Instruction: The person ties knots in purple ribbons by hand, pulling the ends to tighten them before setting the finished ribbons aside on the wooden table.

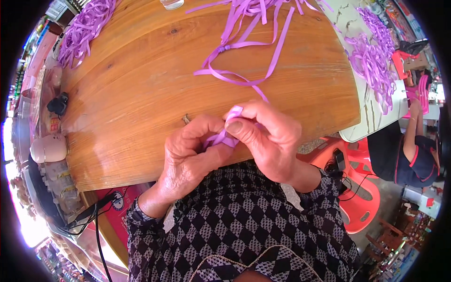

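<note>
Both my hands meet above the near edge of the wooden table, working a purple ribbon [223, 138]. My left hand [190, 152] is closed, its fingers and thumb pinching a looped part of the ribbon. With thumb and forefinger my right hand [272, 141] grips the ribbon's folded upper end. Part of the ribbon is hidden between the fingers. Beyond the hands, a loose strand [272, 70] curves across the table, with a small knot-like bit [223, 48] on it. It leads toward a bundle of purple ribbons [253, 9] at the far edge.
More purple ribbon lies heaped on the wooden table [141, 103] at far left [87, 33] and on a white table [364, 127] at right [373, 66]. A glass [172, 3] stands at the far edge. A red plastic chair [361, 202] and a person in dark clothes [413, 155] are at right.
</note>
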### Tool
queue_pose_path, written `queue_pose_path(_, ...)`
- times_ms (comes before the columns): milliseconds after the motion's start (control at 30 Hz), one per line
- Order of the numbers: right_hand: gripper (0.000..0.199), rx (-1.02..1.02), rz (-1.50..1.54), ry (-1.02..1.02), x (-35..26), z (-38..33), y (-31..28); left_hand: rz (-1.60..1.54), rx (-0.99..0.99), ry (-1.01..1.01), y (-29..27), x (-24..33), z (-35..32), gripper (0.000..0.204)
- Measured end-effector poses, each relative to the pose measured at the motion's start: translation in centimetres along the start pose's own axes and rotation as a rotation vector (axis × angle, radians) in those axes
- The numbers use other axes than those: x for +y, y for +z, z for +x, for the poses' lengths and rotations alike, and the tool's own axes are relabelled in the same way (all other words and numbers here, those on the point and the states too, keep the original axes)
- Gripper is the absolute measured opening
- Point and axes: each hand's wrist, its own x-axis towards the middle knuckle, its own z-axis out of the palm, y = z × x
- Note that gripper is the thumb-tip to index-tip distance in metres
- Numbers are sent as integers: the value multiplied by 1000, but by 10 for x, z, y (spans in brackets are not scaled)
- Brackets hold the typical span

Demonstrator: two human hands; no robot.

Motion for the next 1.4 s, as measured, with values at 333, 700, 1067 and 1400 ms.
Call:
queue_pose_path(333, 22, -27, 600, 489, -8, -10, 4, -52, 142, 77, 8, 6, -3, 18)
queue_pose_path(700, 29, -66, -254, -178, 11, -14, 2, -74, 85, -186, -3, 2, 2, 16)
queue_pose_path(1067, 14, 72, 29, 225, 17, -23, 10, 329, 119, -126, 6, -3, 0, 13)
queue_pose_path(1400, 7, -88, 589, 568, -6, -14, 6, 743, 309, 500, 5, -8, -3, 14)
